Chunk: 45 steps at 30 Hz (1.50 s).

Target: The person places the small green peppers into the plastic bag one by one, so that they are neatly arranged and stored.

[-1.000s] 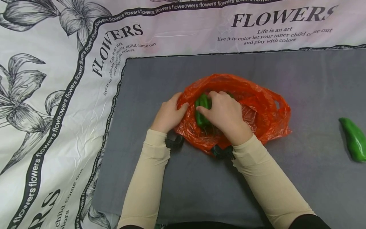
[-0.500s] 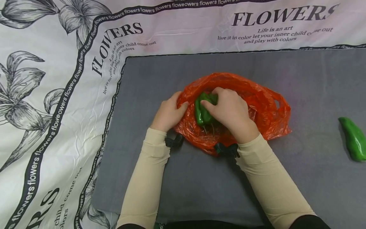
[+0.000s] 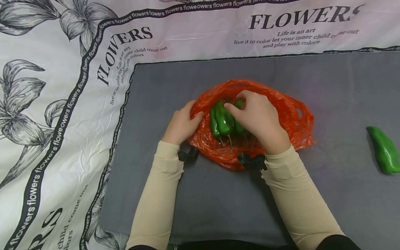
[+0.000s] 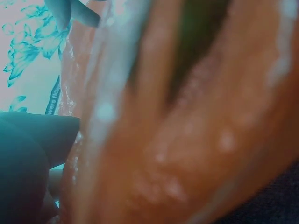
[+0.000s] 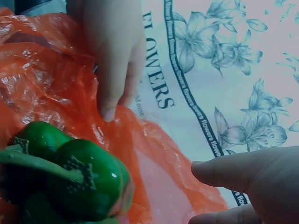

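Note:
Green peppers, several of them, lie side by side in an orange-red plastic bag [image 3: 290,125], stems toward me. The left pepper [image 3: 225,119] shows fully; another green pepper [image 3: 240,126] is partly hidden under my right hand [image 3: 260,116]. That hand hovers over the bag's mouth, thumb and forefinger apart. In the right wrist view its thumb [image 5: 238,172] points toward a glossy pepper [image 5: 93,182] with a gap between them. My left hand [image 3: 181,123] pinches the bag's left rim, thumb inside. The left wrist view is mostly blurred bag film [image 4: 163,158].
A single green pepper [image 3: 384,149] lies on the grey tablecloth [image 3: 337,104] at the far right. A white border [image 3: 200,38] with flower prints and lettering runs along the back and left. Dark wrist cameras [image 3: 250,160] sit beneath the wrists.
My right hand has drawn to the right across the bag's mouth, uncovering more of the peppers. The left hand keeps its pinch on the rim. The whole head view has shifted slightly.

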Motion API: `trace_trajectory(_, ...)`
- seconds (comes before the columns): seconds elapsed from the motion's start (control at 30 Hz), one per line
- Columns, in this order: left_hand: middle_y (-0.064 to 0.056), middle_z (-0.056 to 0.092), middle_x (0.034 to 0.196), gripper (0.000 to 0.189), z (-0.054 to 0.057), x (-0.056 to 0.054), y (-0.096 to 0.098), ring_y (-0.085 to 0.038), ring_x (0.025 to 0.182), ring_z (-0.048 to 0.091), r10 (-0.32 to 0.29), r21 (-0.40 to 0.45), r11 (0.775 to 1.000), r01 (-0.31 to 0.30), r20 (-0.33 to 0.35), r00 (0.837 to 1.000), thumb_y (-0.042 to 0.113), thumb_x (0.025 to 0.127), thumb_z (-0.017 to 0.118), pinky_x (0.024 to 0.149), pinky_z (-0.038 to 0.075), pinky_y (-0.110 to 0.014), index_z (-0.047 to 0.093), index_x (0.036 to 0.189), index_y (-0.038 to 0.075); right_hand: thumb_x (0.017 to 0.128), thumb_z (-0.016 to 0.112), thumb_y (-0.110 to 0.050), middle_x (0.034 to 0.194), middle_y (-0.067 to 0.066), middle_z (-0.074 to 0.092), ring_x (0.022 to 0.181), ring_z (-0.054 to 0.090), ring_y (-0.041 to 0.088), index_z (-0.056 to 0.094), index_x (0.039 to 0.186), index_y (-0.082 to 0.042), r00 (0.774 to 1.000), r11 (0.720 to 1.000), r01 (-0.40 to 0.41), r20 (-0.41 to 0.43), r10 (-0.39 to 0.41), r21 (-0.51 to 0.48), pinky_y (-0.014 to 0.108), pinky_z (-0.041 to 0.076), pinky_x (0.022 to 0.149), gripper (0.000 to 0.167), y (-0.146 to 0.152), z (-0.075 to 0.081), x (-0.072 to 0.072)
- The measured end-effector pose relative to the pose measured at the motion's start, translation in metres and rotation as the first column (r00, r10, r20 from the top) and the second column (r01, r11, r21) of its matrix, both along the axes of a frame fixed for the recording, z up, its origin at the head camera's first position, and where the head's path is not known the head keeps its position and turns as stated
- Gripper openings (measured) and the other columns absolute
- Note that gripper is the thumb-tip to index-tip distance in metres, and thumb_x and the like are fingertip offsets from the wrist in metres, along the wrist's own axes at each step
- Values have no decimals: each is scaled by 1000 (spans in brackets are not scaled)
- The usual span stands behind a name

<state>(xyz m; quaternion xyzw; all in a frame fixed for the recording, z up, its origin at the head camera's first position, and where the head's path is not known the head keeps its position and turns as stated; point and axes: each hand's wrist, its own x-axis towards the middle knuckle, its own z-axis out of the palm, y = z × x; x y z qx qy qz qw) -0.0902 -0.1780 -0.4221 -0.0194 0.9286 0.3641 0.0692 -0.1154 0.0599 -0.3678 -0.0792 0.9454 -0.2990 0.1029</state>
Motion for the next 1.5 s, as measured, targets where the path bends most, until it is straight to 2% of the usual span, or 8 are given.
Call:
trace_trajectory(0.3, -13, 67, 139, 59, -3, 2, 2, -27, 112, 70, -1, -3, 1000, 1, 6, 1000, 40, 106, 57, 100, 54, -46, 46, 159, 16, 97, 63, -61, 97, 6, 69, 83, 63, 24, 67, 134, -13, 1000, 1000, 11, -8, -12, -5, 43, 49, 66, 60, 10, 3, 4)
trace_trajectory(0.6, -14, 68, 137, 58, -6, 2, 7, -28, 108, 71, -16, 14, 1000, 16, 2, 1000, 40, 106, 57, 98, 55, -47, 47, 158, 16, 98, 63, -60, 93, 6, 67, 79, 61, 25, 65, 138, -13, 999, 999, 34, -3, -34, 5, 41, 48, 63, 62, 22, 8, 9)
trace_trajectory(0.8, -14, 70, 133, 57, -8, 4, 7, -27, 100, 71, -13, 18, 1000, 13, -11, 1000, 40, 105, 57, 93, 56, -46, 48, 157, 18, 98, 62, -61, 95, 6, 69, 81, 63, 25, 65, 139, -12, 999, 999, 42, -30, -42, 10, 43, 48, 66, 64, 30, 13, 10)
trace_trajectory(1.0, -15, 70, 133, 57, -8, 4, 3, -28, 103, 71, -24, 11, 1000, 24, -19, 1000, 41, 105, 57, 95, 56, -48, 49, 157, 18, 97, 62, -61, 97, 5, 70, 85, 63, 24, 65, 138, -13, 997, 998, 66, -34, -66, -4, 43, 48, 68, 63, 33, 16, 11)
trace_trajectory(1.23, -15, 69, 135, 57, -6, 7, -4, -30, 105, 71, -13, -3, 1000, 13, -18, 1000, 40, 105, 58, 97, 55, -50, 49, 157, 18, 97, 62, -61, 94, 4, 69, 81, 62, 23, 65, 138, -15, 998, 998, 63, -18, -64, -30, 42, 48, 64, 62, 31, 17, 12)
trace_trajectory(1.5, -15, 70, 133, 56, -4, 8, -1, -29, 102, 72, -9, -7, 1000, 9, -28, 1000, 39, 105, 58, 95, 57, -50, 50, 156, 17, 97, 61, -61, 92, 6, 69, 78, 62, 25, 64, 140, -13, 998, 998, 66, -12, -66, -21, 41, 47, 58, 64, 40, 22, 14)
